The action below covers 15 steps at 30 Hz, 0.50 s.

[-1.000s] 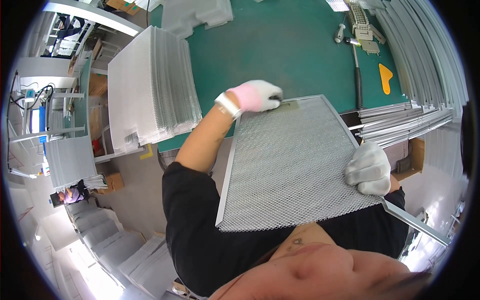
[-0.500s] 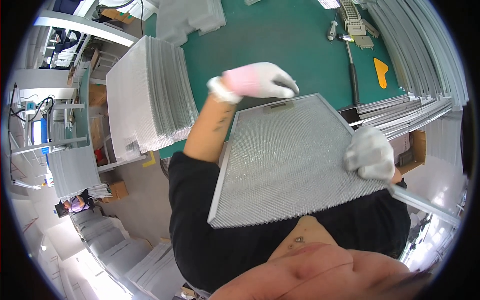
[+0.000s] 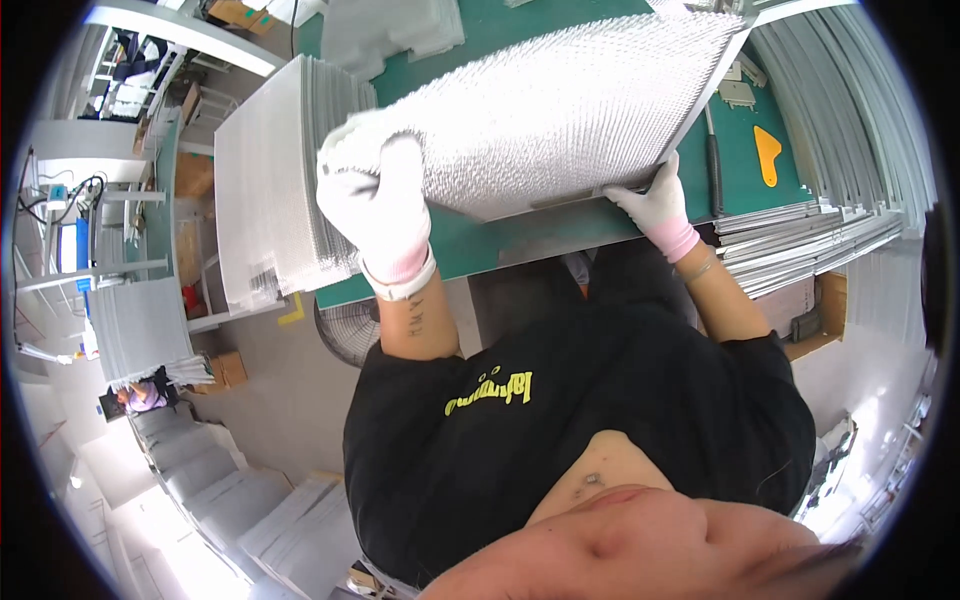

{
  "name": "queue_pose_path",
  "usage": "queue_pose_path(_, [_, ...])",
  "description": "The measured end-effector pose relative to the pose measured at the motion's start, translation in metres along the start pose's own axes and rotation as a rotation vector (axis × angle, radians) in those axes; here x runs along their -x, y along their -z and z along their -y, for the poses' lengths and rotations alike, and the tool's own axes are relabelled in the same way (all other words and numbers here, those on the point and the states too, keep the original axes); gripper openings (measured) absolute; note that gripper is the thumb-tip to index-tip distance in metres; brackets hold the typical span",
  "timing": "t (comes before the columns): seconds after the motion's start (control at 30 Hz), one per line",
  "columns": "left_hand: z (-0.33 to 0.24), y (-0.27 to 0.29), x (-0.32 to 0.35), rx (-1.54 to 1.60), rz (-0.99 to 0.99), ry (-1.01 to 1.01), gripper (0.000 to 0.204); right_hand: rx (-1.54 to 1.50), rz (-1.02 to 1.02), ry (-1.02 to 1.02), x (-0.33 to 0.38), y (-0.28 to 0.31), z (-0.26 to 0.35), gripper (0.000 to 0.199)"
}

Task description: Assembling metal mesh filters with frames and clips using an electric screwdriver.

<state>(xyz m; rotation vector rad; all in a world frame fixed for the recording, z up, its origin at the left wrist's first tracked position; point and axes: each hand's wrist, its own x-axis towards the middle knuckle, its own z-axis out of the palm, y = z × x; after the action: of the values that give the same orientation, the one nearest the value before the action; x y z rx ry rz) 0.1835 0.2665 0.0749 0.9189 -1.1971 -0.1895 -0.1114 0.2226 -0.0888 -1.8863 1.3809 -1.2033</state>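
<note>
A silvery metal mesh filter panel (image 3: pixel 550 110) is raised and tilted above the green table, its framed edge toward me and its jagged mesh edge on the far side. My gloved left hand (image 3: pixel 385 185) is closed round the panel's left side, thumb on the near face. At the near right corner, my gloved right hand (image 3: pixel 655 205) grips the frame edge, with the thumb and fingers partly behind it. A pale metal strip (image 3: pixel 800 12) juts out from the far right corner of the panel.
Stacked mesh sheets (image 3: pixel 275 185) stand at left on the green table (image 3: pixel 460 255). Right of the panel lie a black-handled tool (image 3: pixel 714 170) and a yellow scraper-like piece (image 3: pixel 767 155). Metal frame strips (image 3: pixel 810 235) are piled at the right. A fan (image 3: pixel 350 335) stands below the table.
The panel has swung up and away from my body, its jagged edge now on the far side. My left hand has come to its left side; my right hand has moved to the near corner.
</note>
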Motion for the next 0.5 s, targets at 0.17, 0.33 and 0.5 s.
queue_pose_path(0.17, [0.006, -0.008, -0.008, 0.045, -0.039, 0.059, 0.016, 0.106, -0.015, 0.108, -0.005, -0.009, -0.020, 0.095])
queue_pose_path(0.33, [-0.003, -0.013, -0.012, 0.080, 0.009, 0.052, 0.014, 0.214, 0.171, 0.045, -0.004, 0.007, -0.032, 0.083])
queue_pose_path(0.5, [0.008, -0.005, -0.012, -0.007, 0.046, -0.034, 0.014, -0.278, 0.244, 0.141, -0.056, 0.056, 0.025, 0.056])
